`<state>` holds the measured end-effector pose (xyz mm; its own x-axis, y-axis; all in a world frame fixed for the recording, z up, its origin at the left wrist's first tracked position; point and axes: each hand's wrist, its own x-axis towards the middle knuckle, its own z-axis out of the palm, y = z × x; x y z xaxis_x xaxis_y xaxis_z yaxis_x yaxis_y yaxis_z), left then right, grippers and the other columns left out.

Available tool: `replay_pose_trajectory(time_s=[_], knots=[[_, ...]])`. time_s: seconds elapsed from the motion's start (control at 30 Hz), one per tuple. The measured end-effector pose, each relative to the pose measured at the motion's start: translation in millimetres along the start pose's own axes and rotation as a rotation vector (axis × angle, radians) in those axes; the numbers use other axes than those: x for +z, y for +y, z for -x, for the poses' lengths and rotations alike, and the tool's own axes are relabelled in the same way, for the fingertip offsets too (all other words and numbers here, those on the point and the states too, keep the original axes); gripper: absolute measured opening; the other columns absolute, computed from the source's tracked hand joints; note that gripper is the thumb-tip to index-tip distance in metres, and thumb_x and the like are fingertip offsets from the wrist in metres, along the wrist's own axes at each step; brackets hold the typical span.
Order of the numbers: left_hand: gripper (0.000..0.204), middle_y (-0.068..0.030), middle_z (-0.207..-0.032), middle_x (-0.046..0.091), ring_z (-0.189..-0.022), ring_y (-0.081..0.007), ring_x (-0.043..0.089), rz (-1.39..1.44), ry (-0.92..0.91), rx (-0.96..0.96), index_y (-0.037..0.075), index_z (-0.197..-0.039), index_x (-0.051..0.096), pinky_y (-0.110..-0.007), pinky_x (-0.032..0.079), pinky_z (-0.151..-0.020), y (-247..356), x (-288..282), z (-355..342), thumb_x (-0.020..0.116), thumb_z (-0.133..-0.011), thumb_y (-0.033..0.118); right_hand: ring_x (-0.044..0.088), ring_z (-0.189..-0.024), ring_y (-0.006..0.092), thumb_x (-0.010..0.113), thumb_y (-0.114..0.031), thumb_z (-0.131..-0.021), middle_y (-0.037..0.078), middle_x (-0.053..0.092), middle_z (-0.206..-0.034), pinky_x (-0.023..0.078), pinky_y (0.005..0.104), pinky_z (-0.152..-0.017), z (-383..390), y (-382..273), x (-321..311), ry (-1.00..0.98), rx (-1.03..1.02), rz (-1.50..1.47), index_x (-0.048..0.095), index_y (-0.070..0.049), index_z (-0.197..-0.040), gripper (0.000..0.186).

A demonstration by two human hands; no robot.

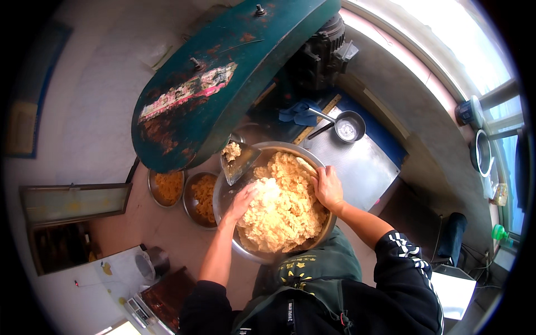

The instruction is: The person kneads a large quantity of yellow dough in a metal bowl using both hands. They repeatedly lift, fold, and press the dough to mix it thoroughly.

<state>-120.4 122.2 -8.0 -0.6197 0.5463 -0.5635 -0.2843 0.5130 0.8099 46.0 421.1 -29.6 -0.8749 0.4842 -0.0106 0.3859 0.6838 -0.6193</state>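
Observation:
A large metal bowl (252, 258) sits in front of my body, filled with crumbly yellow dough-like mixture (279, 220). My left hand (241, 204) rests against the mixture on the left side, fingers stretched out and partly sunk into it. At the right rim, my right hand (328, 188) is closed over the bowl's edge, its fingertips against the mixture. A pale, elongated piece (306, 166) lies beside those fingertips; I cannot make out what it is. Beyond my left hand, a metal chute (239, 167) with a clump of mixture (231, 151) on it overhangs the bowl.
A big green machine cover (206, 95) looms over the far left, with a motor (329, 50) behind. Two bowls of orange shreds (168, 187) stand left. A small saucepan (350, 127) rests on a metal surface (340, 164). A scale (139, 310) lies lower left.

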Motion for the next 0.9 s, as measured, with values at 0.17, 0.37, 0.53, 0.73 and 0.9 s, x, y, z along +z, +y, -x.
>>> replay_pose_trajectory(time_s=[0.17, 0.37, 0.53, 0.73, 0.9], knots=[[0.068, -0.0168, -0.138, 0.065, -0.127, -0.025, 0.061, -0.411, 0.12, 0.039, 0.002, -0.146, 0.054, -0.035, 0.044, -0.109, 57, 40, 33, 0.075, -0.092, 0.039, 0.056, -0.105, 0.0429, 0.065, -0.023, -0.097, 0.021, 0.052, -0.111, 0.051, 0.0511, -0.087, 4, 3, -2, -0.011, -0.029, 0.011, 0.054, -0.007, -0.12, 0.03], [0.067, -0.0178, -0.122, 0.065, -0.113, -0.0299, 0.059, -1.018, 0.267, 0.376, 0.012, -0.139, 0.061, -0.046, 0.042, -0.099, 83, 92, 68, 0.08, -0.084, 0.046, 0.056, -0.106, 0.0409, 0.067, -0.022, -0.094, 0.021, 0.054, -0.111, 0.052, 0.0494, -0.088, 3, 3, -1, 0.014, -0.04, 0.027, 0.055, -0.006, -0.117, 0.03], [0.068, -0.0177, -0.124, 0.061, -0.112, -0.0329, 0.055, -1.07, 0.454, 0.542, 0.013, -0.137, 0.063, -0.046, 0.04, -0.096, 69, 115, 90, 0.082, -0.081, 0.046, 0.055, -0.104, 0.0427, 0.065, -0.017, -0.095, 0.021, 0.053, -0.111, 0.05, 0.0504, -0.087, 3, 7, 1, 0.016, -0.059, -0.021, 0.054, -0.005, -0.117, 0.027], [0.06, -0.0148, -0.122, 0.057, -0.113, -0.0332, 0.053, -1.112, 0.486, 0.687, 0.015, -0.134, 0.067, -0.048, 0.041, -0.096, 46, 127, 121, 0.08, -0.083, 0.045, 0.057, -0.104, 0.0435, 0.066, -0.021, -0.095, 0.022, 0.053, -0.113, 0.053, 0.0511, -0.086, 1, 11, 4, 0.007, -0.074, -0.007, 0.055, -0.005, -0.117, 0.03], [0.058, -0.0114, -0.12, 0.055, -0.114, -0.0302, 0.053, -1.197, 0.373, 0.828, 0.023, -0.134, 0.067, -0.047, 0.043, -0.093, 32, 136, 130, 0.08, -0.081, 0.041, 0.057, -0.105, 0.0434, 0.066, -0.022, -0.095, 0.022, 0.053, -0.112, 0.053, 0.0514, -0.085, 3, 12, 5, -0.002, -0.058, -0.018, 0.055, -0.006, -0.118, 0.03]])
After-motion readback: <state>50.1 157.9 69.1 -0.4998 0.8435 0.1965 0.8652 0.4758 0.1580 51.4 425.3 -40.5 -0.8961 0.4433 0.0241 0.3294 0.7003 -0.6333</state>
